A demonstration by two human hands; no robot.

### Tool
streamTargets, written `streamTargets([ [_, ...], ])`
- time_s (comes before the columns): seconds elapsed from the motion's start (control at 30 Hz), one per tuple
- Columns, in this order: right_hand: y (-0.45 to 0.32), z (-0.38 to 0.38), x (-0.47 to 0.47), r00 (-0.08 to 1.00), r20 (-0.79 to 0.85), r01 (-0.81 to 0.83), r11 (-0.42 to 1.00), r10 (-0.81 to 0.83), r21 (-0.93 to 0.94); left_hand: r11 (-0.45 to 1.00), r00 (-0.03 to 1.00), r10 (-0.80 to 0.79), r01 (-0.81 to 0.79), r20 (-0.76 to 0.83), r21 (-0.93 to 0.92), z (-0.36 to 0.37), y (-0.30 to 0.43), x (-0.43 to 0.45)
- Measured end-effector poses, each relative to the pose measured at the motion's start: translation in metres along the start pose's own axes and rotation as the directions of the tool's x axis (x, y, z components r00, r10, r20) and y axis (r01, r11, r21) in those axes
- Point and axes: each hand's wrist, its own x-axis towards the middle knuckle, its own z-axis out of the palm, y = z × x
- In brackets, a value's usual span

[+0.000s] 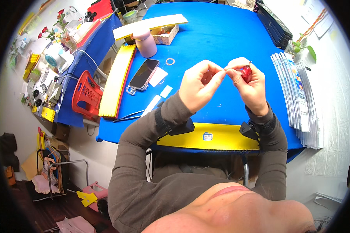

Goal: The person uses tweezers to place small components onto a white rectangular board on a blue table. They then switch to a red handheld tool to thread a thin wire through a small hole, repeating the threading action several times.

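Above the blue-covered table (210, 38), my two hands meet at the fingertips. My right hand (250, 87) holds a small red tool (246, 73) with a thin metal tip, tucked against its curled fingers. The thumb and forefinger of my left hand (199, 87) are pinched together, touching or nearly touching the right fingertips. Anything between these fingertips is too fine to make out. Below the hands, a tiny curved hook-like piece (219, 105) lies on the blue cloth. A yellow strip (227, 137) with a small label runs along the table's near edge.
To the left lie a smartphone (144, 74), a white card (158, 77), a rubber band (170, 61), black tweezers (129, 117) and a long yellow board (118, 81). A pink bottle (146, 46) stands behind. Clear plastic-sleeved packs (294, 93) line the right edge.
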Motion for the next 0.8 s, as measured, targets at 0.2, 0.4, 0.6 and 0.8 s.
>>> streamTargets([
  [0.2, 0.004, -0.036, 0.030, 0.998, -0.050, -0.060, 0.957, 0.048, -0.284, 0.917, 0.981, -0.051, -0.029, 0.189, 0.399, -0.029, -0.004, 0.015],
  [0.4, 0.003, -0.107, 0.094, 0.995, -0.052, 0.047, 0.832, -0.091, -0.553, 0.904, 0.977, 0.211, -0.179, -0.041, 0.388, -0.058, 0.012, 0.027],
  [0.6, 0.002, -0.173, 0.139, 0.931, -0.360, -0.201, 0.740, -0.059, -0.642, 0.957, 0.932, 0.278, -0.247, -0.233, 0.153, -0.071, 0.037, 0.026],
  [0.8, 0.013, -0.219, 0.172, 0.900, -0.279, 0.008, 0.651, -0.336, -0.759, 0.949, 0.879, 0.316, -0.287, -0.357, 0.133, -0.078, 0.053, 0.025],
])
